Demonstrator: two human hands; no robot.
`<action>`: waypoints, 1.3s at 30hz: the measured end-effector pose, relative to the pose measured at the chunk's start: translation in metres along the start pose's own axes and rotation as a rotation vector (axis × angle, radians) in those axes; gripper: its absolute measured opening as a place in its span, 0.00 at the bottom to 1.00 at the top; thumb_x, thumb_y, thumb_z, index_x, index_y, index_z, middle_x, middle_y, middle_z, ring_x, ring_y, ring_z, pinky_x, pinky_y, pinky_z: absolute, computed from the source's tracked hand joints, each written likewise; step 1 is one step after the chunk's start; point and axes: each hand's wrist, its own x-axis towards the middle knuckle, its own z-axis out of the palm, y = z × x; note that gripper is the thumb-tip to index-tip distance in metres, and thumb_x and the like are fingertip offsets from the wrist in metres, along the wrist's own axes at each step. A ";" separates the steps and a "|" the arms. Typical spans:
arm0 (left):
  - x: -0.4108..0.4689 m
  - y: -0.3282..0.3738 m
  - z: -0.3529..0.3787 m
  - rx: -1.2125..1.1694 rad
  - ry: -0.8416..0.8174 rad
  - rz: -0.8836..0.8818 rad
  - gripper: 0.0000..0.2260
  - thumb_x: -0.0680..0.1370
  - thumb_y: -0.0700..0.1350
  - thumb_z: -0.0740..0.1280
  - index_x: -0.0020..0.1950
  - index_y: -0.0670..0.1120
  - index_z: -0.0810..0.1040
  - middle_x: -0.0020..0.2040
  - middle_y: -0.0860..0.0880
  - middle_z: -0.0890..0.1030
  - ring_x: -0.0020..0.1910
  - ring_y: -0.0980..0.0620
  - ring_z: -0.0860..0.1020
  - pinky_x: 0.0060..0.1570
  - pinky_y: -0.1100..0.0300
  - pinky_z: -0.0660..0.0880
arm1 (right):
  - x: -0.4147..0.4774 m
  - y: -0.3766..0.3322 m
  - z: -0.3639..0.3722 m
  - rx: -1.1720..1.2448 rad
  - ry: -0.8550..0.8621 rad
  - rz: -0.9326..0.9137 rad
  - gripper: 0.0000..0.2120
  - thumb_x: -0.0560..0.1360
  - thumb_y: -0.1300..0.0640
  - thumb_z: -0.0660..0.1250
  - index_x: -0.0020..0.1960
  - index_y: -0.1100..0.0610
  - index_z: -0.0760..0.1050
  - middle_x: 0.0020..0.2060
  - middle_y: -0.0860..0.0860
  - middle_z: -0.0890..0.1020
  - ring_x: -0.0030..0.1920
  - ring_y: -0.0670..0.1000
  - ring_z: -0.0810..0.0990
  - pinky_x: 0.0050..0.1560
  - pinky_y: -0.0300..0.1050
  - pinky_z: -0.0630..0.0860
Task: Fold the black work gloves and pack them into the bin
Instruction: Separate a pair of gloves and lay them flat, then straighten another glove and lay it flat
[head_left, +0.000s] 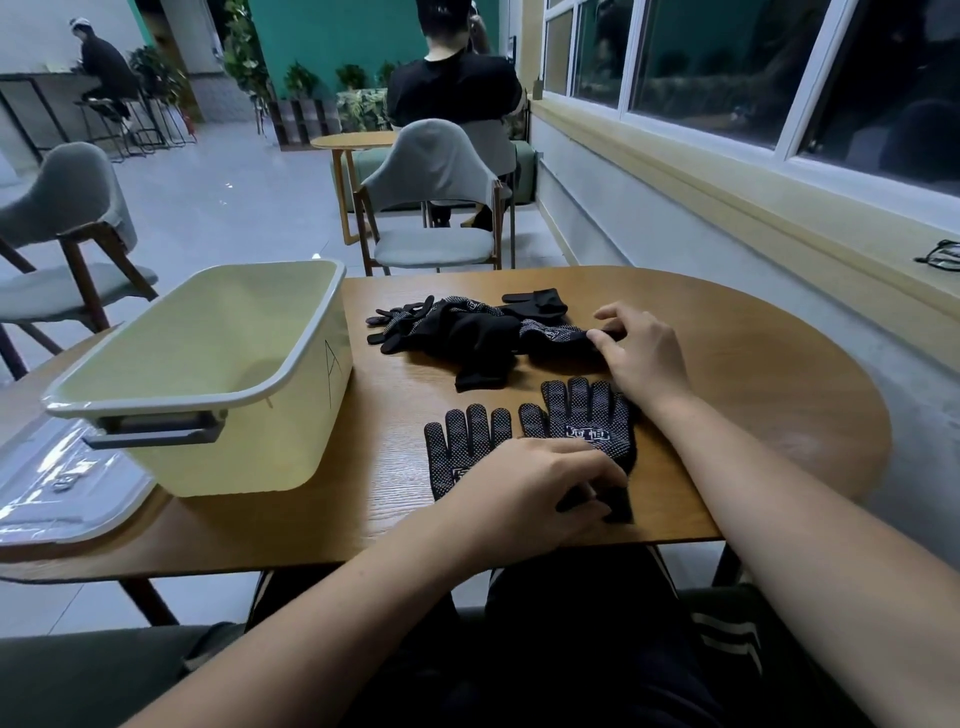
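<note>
The flat gloves (584, 423) (2 of them, dotted palms up) lie side by side near the front edge of the table (753, 374). The left hand (540, 488) covers their cuffs, fingers curled and pinching the dark fabric. Farther back, the right hand (641, 353) grips the end of a glove in the glove pile (467, 335). The bin (249, 457) stands to the left, a clear lid (62, 483) beside it.

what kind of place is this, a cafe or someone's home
Most likely a cafe or shared lounge, not a home: small wooden tables with grey padded chairs, bar stools at a counter far left, and other people seated apart.
</note>
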 end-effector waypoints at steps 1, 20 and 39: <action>0.000 0.003 0.002 -0.031 -0.007 0.006 0.13 0.79 0.44 0.74 0.63 0.53 0.82 0.57 0.57 0.82 0.53 0.59 0.83 0.51 0.56 0.80 | -0.001 -0.001 0.000 0.000 -0.005 -0.002 0.10 0.78 0.52 0.75 0.58 0.52 0.82 0.45 0.47 0.84 0.51 0.56 0.83 0.60 0.56 0.78; -0.060 -0.068 -0.030 0.278 0.072 -0.333 0.19 0.82 0.60 0.67 0.72 0.58 0.77 0.69 0.60 0.79 0.65 0.55 0.78 0.64 0.54 0.75 | -0.003 -0.013 0.001 -0.034 -0.031 -0.027 0.10 0.78 0.49 0.75 0.57 0.52 0.82 0.46 0.49 0.87 0.50 0.54 0.83 0.60 0.57 0.77; -0.068 -0.077 -0.041 0.041 0.359 -0.400 0.04 0.82 0.48 0.73 0.55 0.53 0.86 0.58 0.60 0.81 0.62 0.58 0.80 0.63 0.54 0.77 | 0.054 -0.100 -0.040 0.099 -0.001 -0.233 0.13 0.77 0.52 0.77 0.60 0.54 0.83 0.43 0.45 0.82 0.44 0.47 0.82 0.52 0.46 0.80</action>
